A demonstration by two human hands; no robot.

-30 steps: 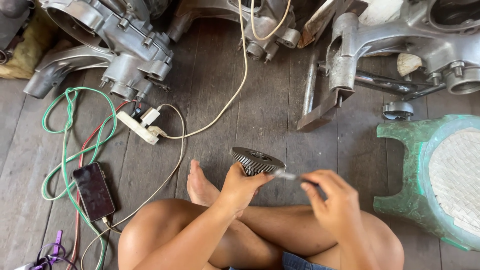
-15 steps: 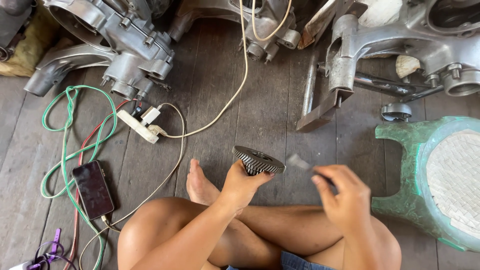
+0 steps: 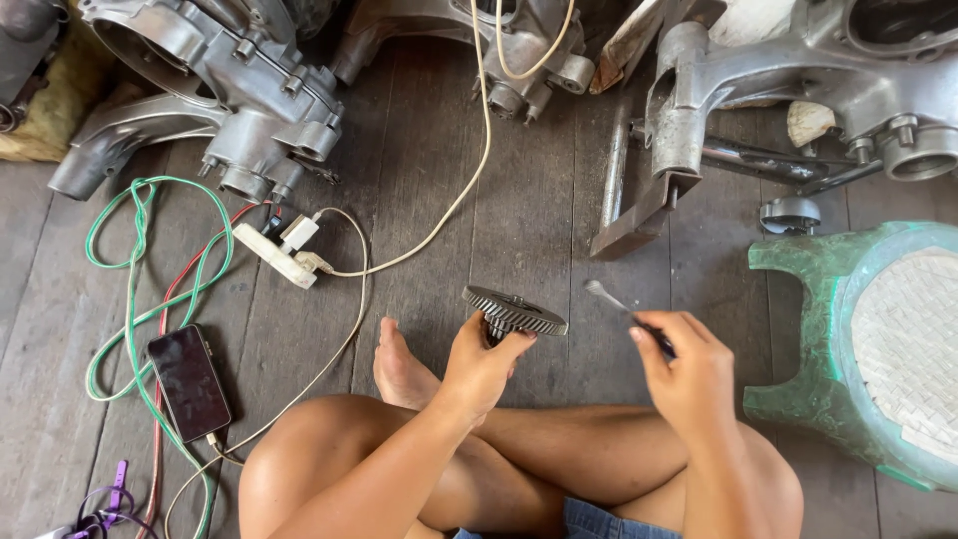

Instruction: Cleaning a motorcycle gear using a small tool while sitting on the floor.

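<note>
Seated cross-legged on dark wooden floor planks [image 3: 449,200], working at the centre of the frame. Left hand [image 3: 479,364] raised from below, fingers wrapped around the hub beneath a dark round toothed metal gear wheel [image 3: 514,310], holding it roughly flat, a little tilted, clear of the floor. Right hand [image 3: 689,369] at centre right, grip closed around the dark handle of a slim metal tool with a pale, brush-like tip [image 3: 604,293]; tip pointing up-left toward the gear's rim, close to it but not touching. Kind of tip too small to tell for certain.

By the look of things, midway through working on the gear: wheel already off any machine and in hand, tool poised beside the teeth, no contact at this instant. How much of the rim already treated, impossible to judge from the surface shown.

Around: grey cast-metal engine casings [image 3: 239,90] along the top edge; a white power strip [image 3: 274,257] with a cream cable at upper left; coiled green wire [image 3: 130,299] and a black phone [image 3: 190,382] at left; a green stool with woven pale seat [image 3: 798,329] at the right edge.
</note>
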